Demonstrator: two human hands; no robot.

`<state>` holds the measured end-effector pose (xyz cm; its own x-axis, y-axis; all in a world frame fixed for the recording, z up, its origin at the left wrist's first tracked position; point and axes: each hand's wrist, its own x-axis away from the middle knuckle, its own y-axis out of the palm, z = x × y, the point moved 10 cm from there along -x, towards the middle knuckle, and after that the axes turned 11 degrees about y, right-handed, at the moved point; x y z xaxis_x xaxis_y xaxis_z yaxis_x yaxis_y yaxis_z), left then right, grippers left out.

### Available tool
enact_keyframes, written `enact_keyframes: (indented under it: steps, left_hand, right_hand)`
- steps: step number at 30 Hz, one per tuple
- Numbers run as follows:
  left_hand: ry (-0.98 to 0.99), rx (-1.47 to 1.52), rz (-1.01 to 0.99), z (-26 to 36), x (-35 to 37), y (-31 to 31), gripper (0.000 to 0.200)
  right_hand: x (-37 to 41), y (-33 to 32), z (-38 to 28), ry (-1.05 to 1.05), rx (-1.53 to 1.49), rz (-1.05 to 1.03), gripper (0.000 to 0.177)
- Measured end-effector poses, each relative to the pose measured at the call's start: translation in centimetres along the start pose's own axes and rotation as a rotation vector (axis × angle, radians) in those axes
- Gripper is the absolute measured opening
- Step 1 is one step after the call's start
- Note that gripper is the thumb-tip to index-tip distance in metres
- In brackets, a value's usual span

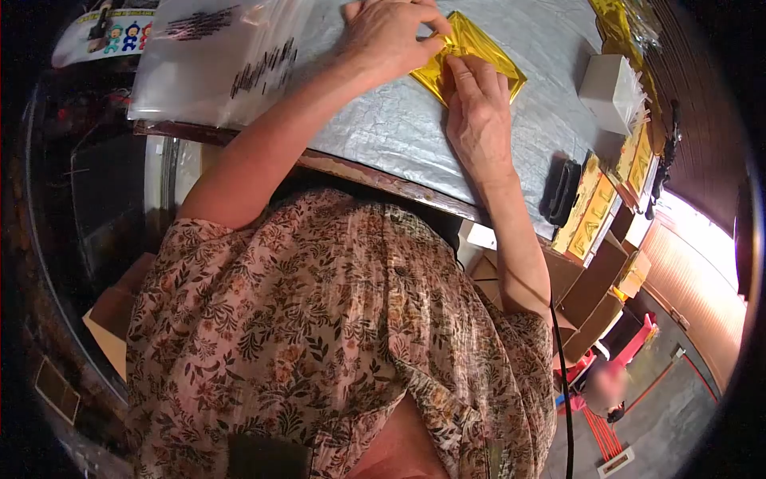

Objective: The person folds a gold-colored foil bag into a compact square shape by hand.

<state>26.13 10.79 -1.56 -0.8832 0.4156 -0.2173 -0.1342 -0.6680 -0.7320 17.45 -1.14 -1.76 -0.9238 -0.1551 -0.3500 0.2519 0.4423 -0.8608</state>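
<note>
A shiny gold foil piece (499, 60) lies on the silvery covered table (383, 128), its surface creased. My left hand (391, 36) reaches in from the left, with a curved finger and the thumb pinched at the foil's upper left part. Just below and to the right, my right hand (481, 100) has its fingers bent and pressed together on the middle of the foil. The fingertips of both hands are close to each other. Some fingers of my left hand are cut off by the top edge.
Clear plastic sheets (191, 80) with black marks lie at the left. At the right are a white box (608, 92), a black holder (565, 191), lettered yellow boxes (590, 211) and more gold foil (613, 24). Cardboard boxes (594, 275) stand below. Another person (606, 387) is farther off.
</note>
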Motion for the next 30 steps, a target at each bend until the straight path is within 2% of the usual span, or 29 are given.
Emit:
enact_keyframes:
  steps: [7,11,13,17,19,24,27,30]
  left_hand:
    - [-0.081,0.018,-0.036,-0.1,-0.3,-0.4,0.025]
    - [-0.034,0.026,-0.035,-1.7,-0.5,-0.2,0.027]
    - [-0.032,0.44,-0.021,-3.8,-0.6,0.6,0.03]
    - [0.071,0.322,-0.039,-2.6,1.1,-0.5,0.035]
    - [0.133,0.023,-0.043,-0.6,2.2,-1.5,0.041]
    - [0.165,-0.024,-0.045,-0.2,2.9,-1.2,0.048]
    - [0.156,-0.031,-0.071,-0.1,2.8,-1.4,0.049]
    - [0.179,0.032,-0.067,-0.6,2.3,-0.8,0.051]
  right_hand:
    - [-0.7,0.2,0.0,0.024,0.013,-0.066,0.049]
    - [-0.6,0.5,0.0,-0.004,0.077,-0.07,0.049]
    - [-0.6,0.3,0.0,-0.001,0.071,-0.068,0.049]
    - [-0.6,0.4,0.2,0.006,0.058,-0.054,0.051]
    - [-0.6,0.3,0.1,0.01,0.058,-0.053,0.052]
    - [-0.5,0.2,0.2,0.008,0.046,-0.06,0.055]
    - [-0.5,0.6,0.3,0.012,0.094,-0.113,0.046]
    - [-0.7,0.3,0.2,0.011,0.05,-0.083,0.056]
